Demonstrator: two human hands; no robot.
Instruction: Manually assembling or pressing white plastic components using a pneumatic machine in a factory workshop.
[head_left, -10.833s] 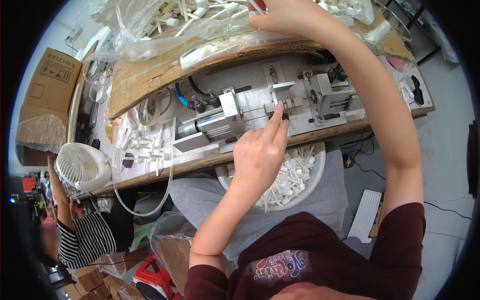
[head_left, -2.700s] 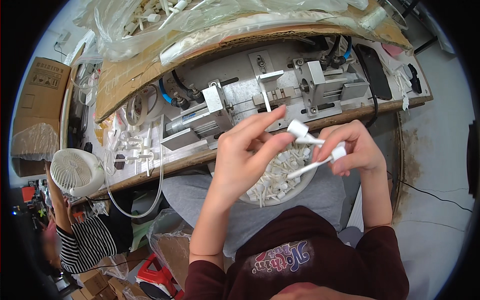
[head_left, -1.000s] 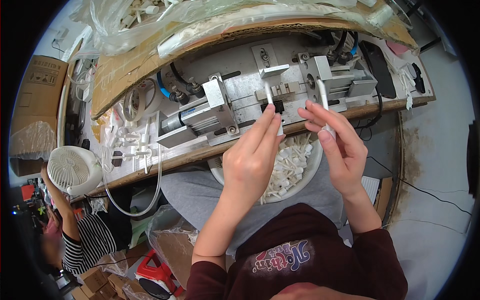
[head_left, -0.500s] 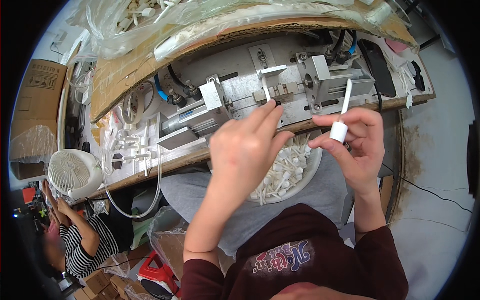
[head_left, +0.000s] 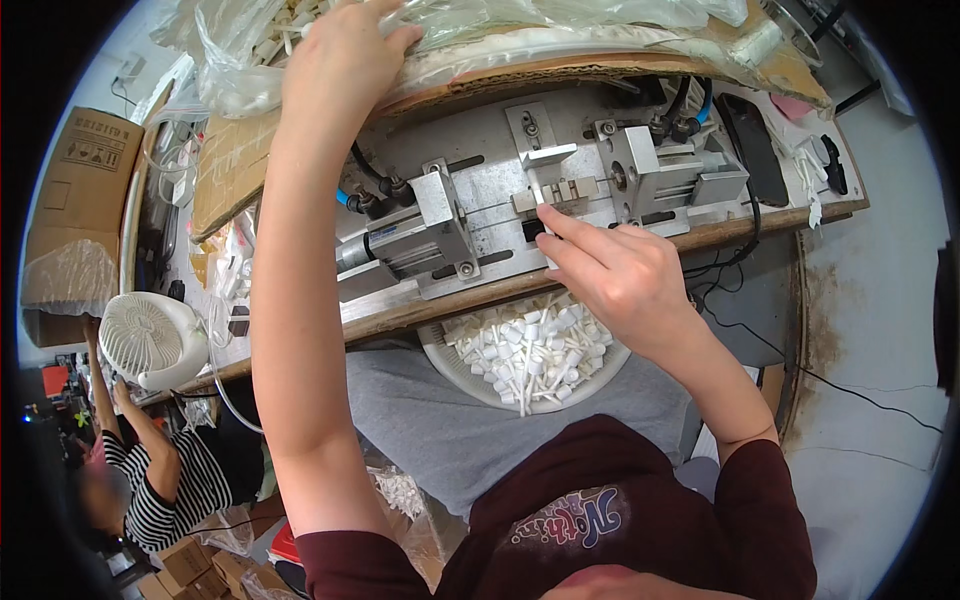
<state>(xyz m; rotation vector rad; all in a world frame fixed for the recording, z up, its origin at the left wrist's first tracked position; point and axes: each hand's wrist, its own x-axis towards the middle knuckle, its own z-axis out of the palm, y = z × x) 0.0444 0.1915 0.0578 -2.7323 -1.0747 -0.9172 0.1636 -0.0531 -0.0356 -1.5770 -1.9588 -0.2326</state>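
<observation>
My right hand (head_left: 625, 275) is at the metal fixture (head_left: 565, 195) in the middle of the bench, its fingers closed around the near end of a white plastic stick (head_left: 538, 188). The stick's far part lies across the small clamp block, and its near end is mostly covered by my fingers. My left hand (head_left: 340, 60) reaches to the far left, over a clear plastic bag (head_left: 240, 60) of white stick parts. Its fingertips run to the upper picture edge, so its grip is hidden.
A bowl (head_left: 440, 365) heaped with white capped sticks rests on my lap. Metal cylinders (head_left: 425, 235) flank the fixture. A cardboard sheet (head_left: 225, 190) lies behind, a phone (head_left: 752, 150) at right, a small fan (head_left: 150, 340) at left. Another person (head_left: 190, 470) sits at lower left.
My left hand has left the fixture and moved far left to the bag. My right hand has brought the capped white stick from the right down to the fixture.
</observation>
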